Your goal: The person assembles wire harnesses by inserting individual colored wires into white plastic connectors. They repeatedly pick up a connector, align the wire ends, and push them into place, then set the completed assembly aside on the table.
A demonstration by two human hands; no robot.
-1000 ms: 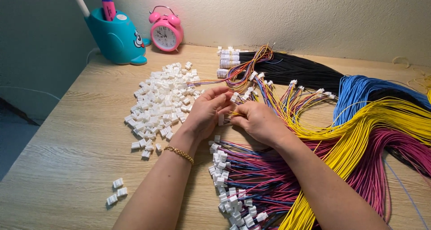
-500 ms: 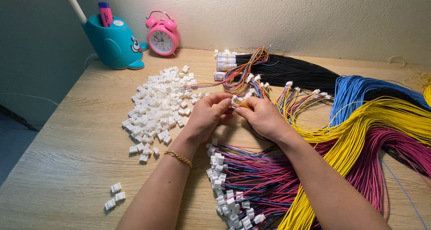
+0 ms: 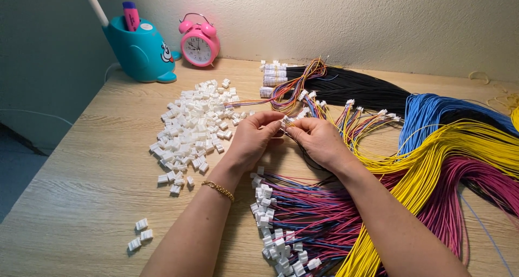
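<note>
Near the middle of the frame, the left hand (image 3: 254,139) and the right hand (image 3: 319,142) meet fingertip to fingertip over the wooden desk (image 3: 81,179), both pinched on a small white connector (image 3: 285,122) with thin coloured wires trailing from it. Left of the hands lies a heap of loose white connector housings (image 3: 189,128); three more (image 3: 139,233) sit apart at the lower left. Below the hands, a bundle of finished wire leads (image 3: 303,223) with white plugs fans out. Yellow wires (image 3: 448,152), blue wires (image 3: 438,112), black wires (image 3: 357,87) and magenta wires (image 3: 465,190) fill the right side. At the upper left stand a teal pen holder (image 3: 138,50) and a pink alarm clock (image 3: 199,41).
</note>
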